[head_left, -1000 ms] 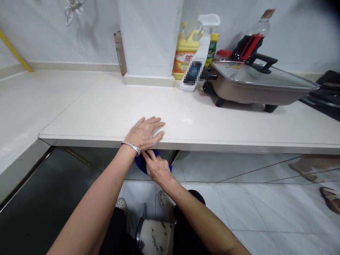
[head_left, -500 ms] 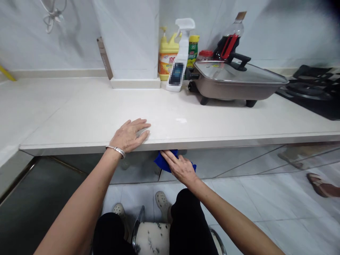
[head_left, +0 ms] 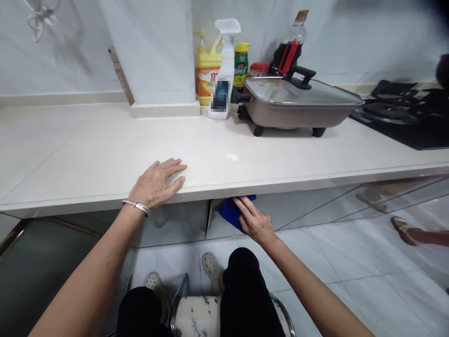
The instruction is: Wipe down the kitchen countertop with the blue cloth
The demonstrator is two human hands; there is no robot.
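My left hand point(head_left: 154, 183) lies flat on the white countertop point(head_left: 87, 154) near its front edge, fingers stretched out, nothing in it. A silver bracelet point(head_left: 137, 206) circles that wrist. Below the counter edge, my right hand point(head_left: 255, 220) presses a blue cloth point(head_left: 231, 213) against the glossy cabinet front point(head_left: 291, 206). The cloth is bunched under the fingers, and one corner spreads out to the left. Left of the cloth runs a dark vertical gap point(head_left: 208, 220) between cabinet doors.
At the back of the counter stand a white spray bottle point(head_left: 224, 70), a yellow detergent jug point(head_left: 206, 70), a green bottle point(head_left: 241, 63) and a lidded electric pan point(head_left: 298, 110). A gas stove point(head_left: 393, 112) is farther right. Another person's foot point(head_left: 407, 231) shows on the floor.
My right hand has slid the blue cloth rightward along the cabinet front, away from the door gap. My left hand still rests on the counter. The view has shifted slightly to the right.
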